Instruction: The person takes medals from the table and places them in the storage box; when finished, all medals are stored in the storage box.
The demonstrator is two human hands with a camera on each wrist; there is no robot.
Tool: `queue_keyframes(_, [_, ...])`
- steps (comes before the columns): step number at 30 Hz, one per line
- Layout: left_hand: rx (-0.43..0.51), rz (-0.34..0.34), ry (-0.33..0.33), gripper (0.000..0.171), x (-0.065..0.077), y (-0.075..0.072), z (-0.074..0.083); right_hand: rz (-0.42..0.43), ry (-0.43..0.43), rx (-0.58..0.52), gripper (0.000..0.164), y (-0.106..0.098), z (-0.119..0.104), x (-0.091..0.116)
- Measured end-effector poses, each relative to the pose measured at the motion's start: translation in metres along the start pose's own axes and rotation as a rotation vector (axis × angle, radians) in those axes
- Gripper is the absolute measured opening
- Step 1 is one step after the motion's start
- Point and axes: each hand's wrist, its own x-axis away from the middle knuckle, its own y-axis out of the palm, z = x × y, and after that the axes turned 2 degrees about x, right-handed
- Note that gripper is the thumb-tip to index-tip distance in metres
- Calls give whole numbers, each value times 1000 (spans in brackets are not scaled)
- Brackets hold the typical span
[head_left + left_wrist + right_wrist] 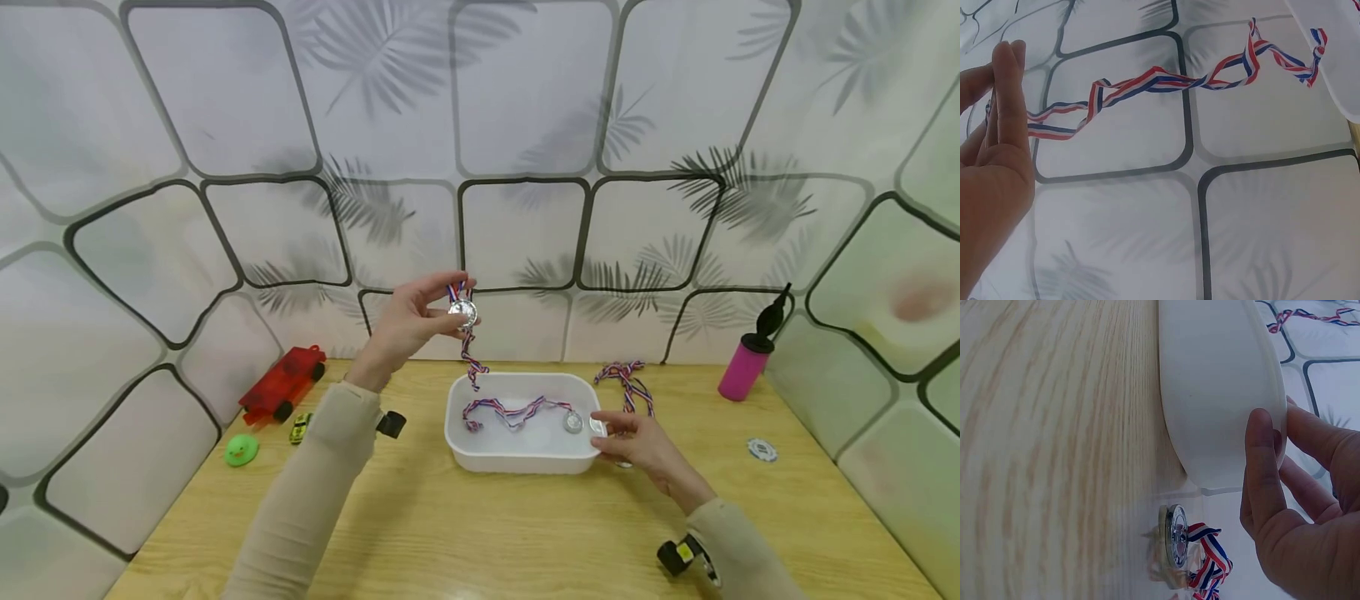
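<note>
My left hand (408, 325) is raised over the back left of the white tub (517, 462), holding a silver medal (463, 312) between thumb and fingers. From it the red, white and blue ribbon (1154, 81) hangs twisted toward the tub. Inside the tub lies another silver medal (573, 422), its ribbon (517, 412) stretched out to the left. My right hand (1310, 506) grips the tub's right end, fingers on both sides of the wall. A silver disc (597, 427) shows right at its fingertips. Outside the tub, a medal (1177, 536) lies on the table, partly hidden by that hand in the head view.
On the left are a red toy vehicle (285, 385), a small yellow toy car (300, 428) and a green rubber duck (241, 450). Striped ribbons (628, 382) lie right of the tub. Farther right are a pink hand pump (744, 371) and a poker chip (762, 450). Curtains border the table.
</note>
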Motion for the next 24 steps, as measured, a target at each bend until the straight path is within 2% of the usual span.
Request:
queue_keyframes(10, [-21,-69,-102,55,15,10,-5,0,-3,3,58,1,-3,2])
queue_keyframes(14, [-48,-55,-137,54,19,11,-9,6,1,-3,57,2,-4,3])
queue_keyframes(18, [-59,-33,-183,53,19,10,-18,4,4,-6,58,3,-4,3])
queue_keyframes(24, [-94,-12,-231,55,8,12,-39,4,-4,-5,58,2,-3,3])
